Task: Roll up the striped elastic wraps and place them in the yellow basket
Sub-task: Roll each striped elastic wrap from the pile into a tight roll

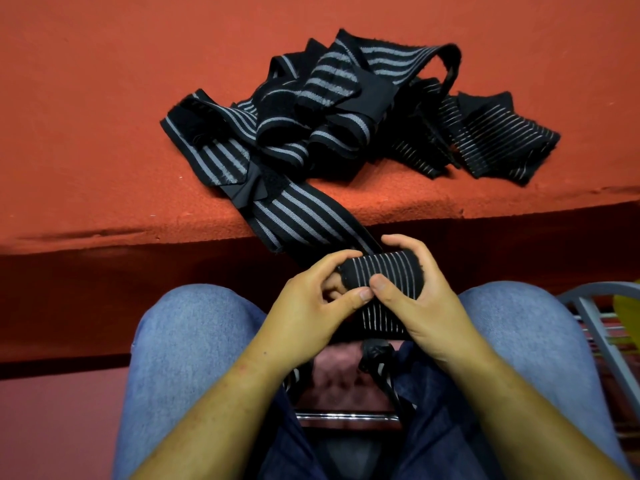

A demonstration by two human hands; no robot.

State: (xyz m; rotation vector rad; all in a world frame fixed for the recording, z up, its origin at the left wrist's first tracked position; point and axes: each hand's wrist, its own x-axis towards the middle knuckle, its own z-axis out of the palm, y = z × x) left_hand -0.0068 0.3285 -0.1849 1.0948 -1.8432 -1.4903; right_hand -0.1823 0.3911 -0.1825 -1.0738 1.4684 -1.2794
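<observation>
A partly rolled black wrap with thin white stripes (384,273) sits between both hands above my lap. My left hand (311,306) pinches the roll's left end with thumb and fingers. My right hand (415,299) curls round its right end, thumb on top. The loose tail of this wrap (381,320) hangs down between my knees. A wide-striped black and grey wrap (298,216) trails from the table edge down behind the roll. A tangled pile of striped wraps (329,109) lies on the red table (104,133). A sliver of yellow (627,310) shows at the right edge.
My knees in blue jeans (187,341) frame the hands. A grey metal frame (595,327) stands at the right beside the yellow sliver. The table's front edge (138,230) runs just beyond my hands. A chrome bar (346,415) crosses below between my legs.
</observation>
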